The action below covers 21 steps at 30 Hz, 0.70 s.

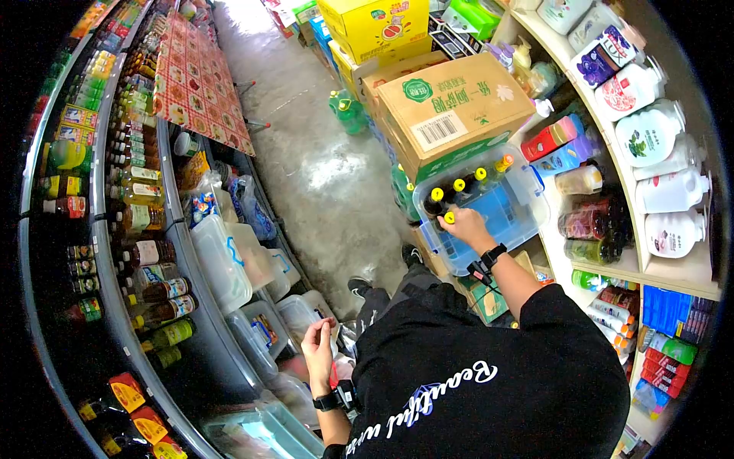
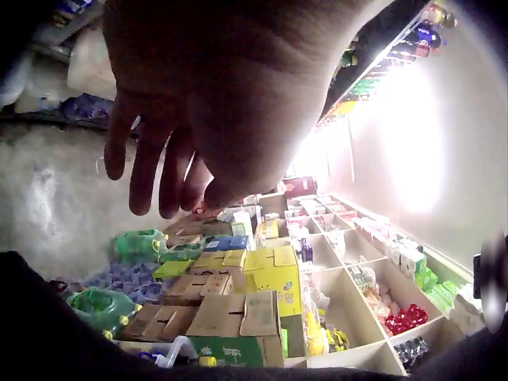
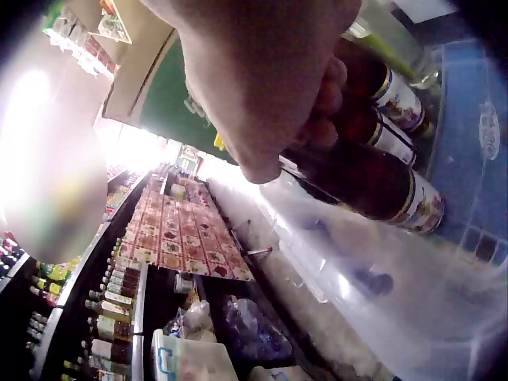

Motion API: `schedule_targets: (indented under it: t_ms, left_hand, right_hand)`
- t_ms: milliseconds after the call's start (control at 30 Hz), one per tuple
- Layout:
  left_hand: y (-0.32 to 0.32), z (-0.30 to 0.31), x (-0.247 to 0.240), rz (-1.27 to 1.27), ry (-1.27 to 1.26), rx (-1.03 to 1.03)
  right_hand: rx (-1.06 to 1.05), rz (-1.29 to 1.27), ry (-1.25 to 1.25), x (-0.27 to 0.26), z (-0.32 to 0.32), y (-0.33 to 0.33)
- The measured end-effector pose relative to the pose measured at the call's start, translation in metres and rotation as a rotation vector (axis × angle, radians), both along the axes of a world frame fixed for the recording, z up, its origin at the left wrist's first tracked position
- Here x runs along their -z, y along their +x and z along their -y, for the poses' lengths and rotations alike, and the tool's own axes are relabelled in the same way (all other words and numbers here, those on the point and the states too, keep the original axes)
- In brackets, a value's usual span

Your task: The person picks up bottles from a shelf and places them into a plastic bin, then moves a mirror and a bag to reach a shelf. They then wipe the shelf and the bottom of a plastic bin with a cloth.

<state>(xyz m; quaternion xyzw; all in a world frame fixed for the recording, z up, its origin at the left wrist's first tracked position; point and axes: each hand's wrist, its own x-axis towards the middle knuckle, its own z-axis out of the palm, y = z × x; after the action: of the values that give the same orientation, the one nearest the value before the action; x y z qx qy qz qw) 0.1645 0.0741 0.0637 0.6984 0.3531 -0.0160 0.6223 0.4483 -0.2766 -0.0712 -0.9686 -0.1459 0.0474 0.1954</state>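
My right hand (image 1: pixel 468 229) reaches into a clear plastic bin (image 1: pixel 527 183) and grips a dark bottle (image 3: pixel 373 186) by its upper part, just under its yellow cap (image 1: pixel 449 218). The bottle stands in the bin, its patterned label low on its side. Several more bottles stand in a row beside it; most have yellow caps (image 1: pixel 459 184), while the end one has an orange top (image 1: pixel 503 162). A paler bottle (image 3: pixel 393 40) shows beyond the dark ones. My left hand (image 1: pixel 317 348) hangs free in front of my body, its fingers (image 2: pixel 147 178) loosely extended and holding nothing.
A cardboard carton (image 1: pixel 459 107) stands behind the bin. Shelves of pump bottles (image 1: pixel 650 138) rise at the right; shelves of drinks and sauces (image 1: pixel 141 191) run along the left. Lidded plastic boxes (image 1: pixel 222 260) line the left side of the concrete floor (image 1: pixel 321 176).
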Motion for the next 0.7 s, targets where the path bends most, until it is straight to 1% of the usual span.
schedule_targets:
  t_ms: [100,200,300,400,600,700]
  left_hand:
    - [-0.004,-0.001,0.008,0.012,-0.041,-0.025]
    - [-0.006,-0.001,0.016,0.018,-0.052,-0.019]
    - [-0.002,0.003,0.013,0.001,-0.026,0.023]
    - [-0.002,0.002,0.018,-0.02,0.031,0.074]
    - [-0.001,-0.001,0.014,-0.067,0.087,0.128]
    - [0.0,-0.006,0.013,-0.057,0.066,0.123]
  right_hand:
    - [-0.009,0.048,-0.011,0.0,-0.007,0.002]
    - [0.021,-0.018,-0.058,-0.003,-0.011,0.001]
    - [0.102,-0.121,-0.059,-0.012,-0.014,-0.003]
    - [0.188,-0.158,0.053,-0.016,-0.016,-0.011]
    - [0.29,-0.18,0.08,-0.01,-0.018,-0.021]
    - [0.286,-0.238,-0.032,-0.004,-0.011,-0.033]
